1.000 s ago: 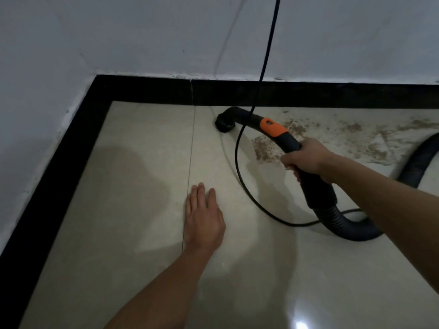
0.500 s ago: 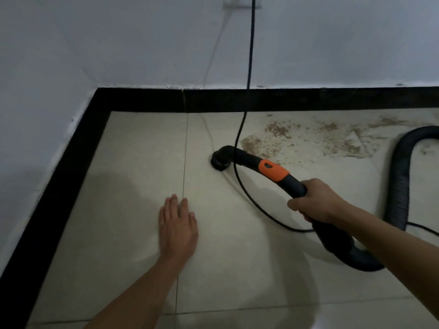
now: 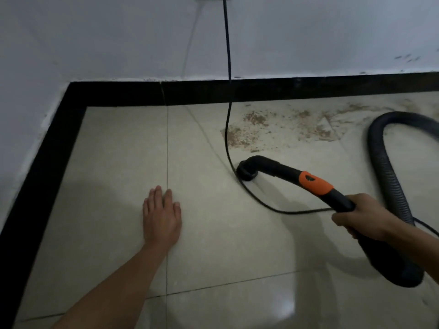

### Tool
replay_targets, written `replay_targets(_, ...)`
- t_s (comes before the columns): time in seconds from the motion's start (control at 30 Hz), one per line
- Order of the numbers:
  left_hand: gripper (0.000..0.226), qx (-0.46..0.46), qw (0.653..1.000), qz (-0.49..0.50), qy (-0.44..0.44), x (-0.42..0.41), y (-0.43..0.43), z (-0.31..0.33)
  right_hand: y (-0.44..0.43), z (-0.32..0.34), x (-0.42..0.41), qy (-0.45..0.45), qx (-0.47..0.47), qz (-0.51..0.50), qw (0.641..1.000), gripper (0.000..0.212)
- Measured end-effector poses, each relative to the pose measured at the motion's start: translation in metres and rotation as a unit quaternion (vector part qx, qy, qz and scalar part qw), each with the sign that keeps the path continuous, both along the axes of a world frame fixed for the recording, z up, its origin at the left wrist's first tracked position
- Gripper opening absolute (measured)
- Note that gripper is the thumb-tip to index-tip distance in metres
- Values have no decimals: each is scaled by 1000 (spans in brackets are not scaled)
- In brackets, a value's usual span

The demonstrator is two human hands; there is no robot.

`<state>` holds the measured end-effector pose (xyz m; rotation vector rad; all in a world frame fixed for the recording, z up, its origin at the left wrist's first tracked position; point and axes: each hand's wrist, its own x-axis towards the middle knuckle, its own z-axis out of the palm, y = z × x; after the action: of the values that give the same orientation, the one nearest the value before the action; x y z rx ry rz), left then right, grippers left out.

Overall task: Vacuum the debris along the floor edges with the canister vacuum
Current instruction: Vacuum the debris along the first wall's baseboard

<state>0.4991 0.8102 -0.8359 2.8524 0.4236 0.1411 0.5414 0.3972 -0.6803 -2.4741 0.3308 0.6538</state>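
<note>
Holds the vacuum nozzle (image 3: pixel 247 170) mouth-down on the floor (image 3: pixel 118 162), just short of the debris (image 3: pixel 249 136) by the baseboard (image 3: pixel 308 87), right hand (image 3: pixel 358 217) with fingers clenched round the handle (image 3: pixel 316 184) to steer, left hand (image 3: pixel 161 217) flat, fingers relaxed, likely bracing.

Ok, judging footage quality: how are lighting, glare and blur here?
Head view: dim light; a glare patch on the glossy floor tile near the bottom edge; soft shadows left of the left hand and below the vacuum handle; right hand and hose slightly motion-blurred.
</note>
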Motion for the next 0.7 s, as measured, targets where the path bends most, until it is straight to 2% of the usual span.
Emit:
replay_targets(0.13, 53, 4, 1000, 7, 0, -1, -3, 0, -2, -12, -18, 7, 10, -41, 999, 13)
replay_targets(0.37, 56, -11, 1000, -16, 5, -5, 3, 6, 59, -15, -17, 11, 62, 73, 995, 9)
replay_targets(0.53, 52, 4, 998, 65, -14, -24, 26, 8, 57, -11, -20, 74, 77, 129, 986, 13)
replay_targets(0.6, 51, 15, 997, 79, -11, -29, 29, 9, 59, -14, -18, 46, 57, 109, 991, 12)
replay_targets(0.7, 44, 22, 997, 76, 4, -28, 27, 8, 81, -26, -14, -44, 7, 101, 994, 10)
